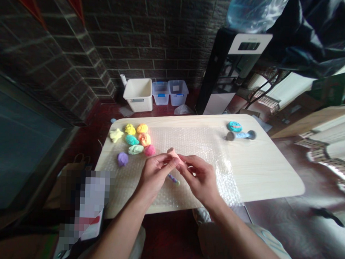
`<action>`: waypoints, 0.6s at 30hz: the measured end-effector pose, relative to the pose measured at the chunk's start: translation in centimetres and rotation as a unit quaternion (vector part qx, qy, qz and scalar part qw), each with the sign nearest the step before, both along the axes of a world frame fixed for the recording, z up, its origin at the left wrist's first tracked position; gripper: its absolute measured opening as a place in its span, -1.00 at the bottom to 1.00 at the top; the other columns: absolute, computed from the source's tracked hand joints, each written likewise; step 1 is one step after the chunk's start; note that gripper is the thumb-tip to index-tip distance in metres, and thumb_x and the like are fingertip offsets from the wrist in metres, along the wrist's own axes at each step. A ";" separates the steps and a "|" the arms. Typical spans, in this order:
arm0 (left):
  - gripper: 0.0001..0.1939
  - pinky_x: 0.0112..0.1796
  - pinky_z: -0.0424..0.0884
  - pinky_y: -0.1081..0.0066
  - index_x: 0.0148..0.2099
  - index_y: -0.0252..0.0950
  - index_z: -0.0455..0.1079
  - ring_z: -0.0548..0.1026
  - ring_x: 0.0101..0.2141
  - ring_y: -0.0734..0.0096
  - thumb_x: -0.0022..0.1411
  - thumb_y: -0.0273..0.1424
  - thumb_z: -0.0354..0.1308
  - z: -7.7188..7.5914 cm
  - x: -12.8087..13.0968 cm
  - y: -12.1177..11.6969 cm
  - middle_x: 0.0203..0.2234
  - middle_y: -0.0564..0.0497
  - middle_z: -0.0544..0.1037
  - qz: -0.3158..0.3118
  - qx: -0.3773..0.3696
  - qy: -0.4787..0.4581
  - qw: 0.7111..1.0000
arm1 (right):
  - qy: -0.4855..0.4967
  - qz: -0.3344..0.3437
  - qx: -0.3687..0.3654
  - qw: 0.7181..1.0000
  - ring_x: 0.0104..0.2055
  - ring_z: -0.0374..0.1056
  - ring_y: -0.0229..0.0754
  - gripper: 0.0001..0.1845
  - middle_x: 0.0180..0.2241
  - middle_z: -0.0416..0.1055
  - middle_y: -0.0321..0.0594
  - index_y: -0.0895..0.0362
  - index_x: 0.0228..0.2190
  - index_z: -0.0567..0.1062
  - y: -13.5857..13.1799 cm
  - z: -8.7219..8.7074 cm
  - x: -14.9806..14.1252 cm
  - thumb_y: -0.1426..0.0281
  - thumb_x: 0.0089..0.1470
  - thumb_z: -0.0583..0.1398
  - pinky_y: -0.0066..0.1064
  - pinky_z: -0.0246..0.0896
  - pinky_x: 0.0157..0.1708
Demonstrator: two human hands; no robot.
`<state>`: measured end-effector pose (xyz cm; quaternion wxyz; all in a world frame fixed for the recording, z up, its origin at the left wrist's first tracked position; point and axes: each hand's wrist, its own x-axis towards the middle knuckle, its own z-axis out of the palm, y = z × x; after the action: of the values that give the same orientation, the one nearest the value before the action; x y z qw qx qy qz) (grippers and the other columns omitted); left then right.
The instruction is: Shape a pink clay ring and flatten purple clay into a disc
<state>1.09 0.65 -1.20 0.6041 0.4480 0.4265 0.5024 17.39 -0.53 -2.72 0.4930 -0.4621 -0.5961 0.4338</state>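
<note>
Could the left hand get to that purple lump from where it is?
Probably yes: the purple lump lies on the same side as the left hand, with only bubble wrap showing between them. The hand is busy, though, gripping the pink piece together with the right hand.

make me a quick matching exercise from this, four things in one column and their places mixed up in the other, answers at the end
Things
1 peach clay
2 striped stick
3 teal lump
4 white bin

Places
A near the table's far right corner
B by the brick wall
C between the left hand and right hand
D on the bubble wrap

Pairs: 1-C, 2-D, 3-A, 4-B
</note>
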 end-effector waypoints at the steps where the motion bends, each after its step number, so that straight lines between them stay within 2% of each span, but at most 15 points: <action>1: -0.81 -0.08 0.48 0.34 -0.23 -0.32 0.67 0.58 -0.21 0.26 0.30 -0.28 0.38 0.0 0.1 0.0 -0.33 -0.07 0.67 -0.006 -0.001 -0.008 1.000 | -0.001 -0.006 0.002 1.000 -0.27 0.55 -0.10 -0.71 -0.18 0.67 -0.09 0.02 -0.02 0.70 0.0 0.0 0.0 0.23 0.27 0.36 -0.31 0.45 -0.37; 8: -0.83 -0.25 0.48 0.43 -0.24 -0.33 0.65 0.57 -0.30 0.34 0.26 -0.31 0.43 -0.4 0.1 0.0 -0.35 -0.06 0.67 0.025 -0.012 -0.035 0.999 | 0.105 0.024 -0.069 0.992 -0.31 0.59 -0.15 -0.71 -0.23 0.69 -0.12 0.07 -0.07 0.68 0.1 -0.4 -0.3 0.18 0.25 0.37 -0.32 0.52 -0.29; 12: -0.83 -0.21 0.49 0.44 -0.26 -0.34 0.66 0.59 -0.29 0.35 0.19 -0.33 0.48 -0.7 0.0 0.1 -0.36 -0.06 0.70 0.051 -0.022 -0.043 0.998 | 0.119 0.008 -0.078 0.990 -0.36 0.57 -0.15 -0.68 -0.24 0.68 -0.12 0.09 -0.15 0.68 0.2 -0.4 -0.5 0.19 0.12 0.46 -0.33 0.51 -0.36; 15: -0.82 -0.15 0.50 0.40 -0.25 -0.34 0.66 0.61 -0.24 0.31 0.20 -0.32 0.48 -0.6 0.0 0.1 -0.32 -0.09 0.71 0.036 -0.031 -0.051 0.998 | 0.126 -0.015 -0.086 0.988 -0.36 0.58 -0.13 -0.72 -0.25 0.70 -0.11 0.08 -0.21 0.74 0.3 -0.3 -0.4 0.18 0.09 0.47 -0.29 0.54 -0.36; 18: -0.79 -0.12 0.50 0.36 -0.16 -0.34 0.68 0.61 -0.19 0.26 0.23 -0.29 0.46 -0.5 0.1 0.0 -0.25 -0.12 0.71 0.000 -0.041 -0.063 0.997 | 0.168 -0.016 -0.125 0.978 -0.37 0.59 -0.12 -0.72 -0.33 0.70 -0.14 0.07 -0.23 0.75 0.4 0.2 -0.3 0.15 0.11 0.46 -0.23 0.59 -0.31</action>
<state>1.20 0.67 -1.66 0.6472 0.3907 0.4080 0.5119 17.05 -0.10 -2.50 0.5308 -0.4501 -0.4386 0.5686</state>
